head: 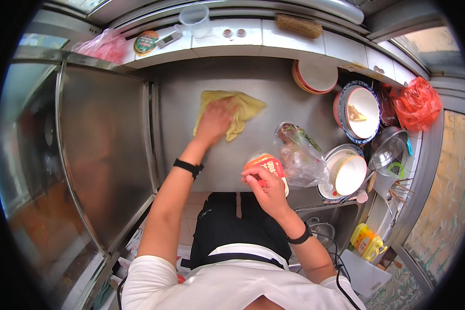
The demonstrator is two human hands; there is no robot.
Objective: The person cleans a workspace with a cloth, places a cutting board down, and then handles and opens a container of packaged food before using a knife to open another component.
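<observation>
My left hand [217,118] presses flat on a yellow cloth [250,106], which lies spread and creased on the stainless steel counter [178,155]. That hand is slightly blurred. Close to the counter's front edge, my right hand [269,190] is loosely curled, thumb near the index finger, with nothing seen in it. It overlaps a red and white printed package [277,166] and hides part of it; whether they touch is unclear. Right of the package lies a clear plastic bag [304,159] of food, with something green inside.
Stacked plates [317,75], nested bowls [362,102] and more bowls [350,176] line the right side. Beyond them are a wire strainer [389,151] and a red plastic bag [418,102]. A clear cup [195,19] and a brush [298,26] sit on the tiled ledge. A sink [347,217] adjoins at front right.
</observation>
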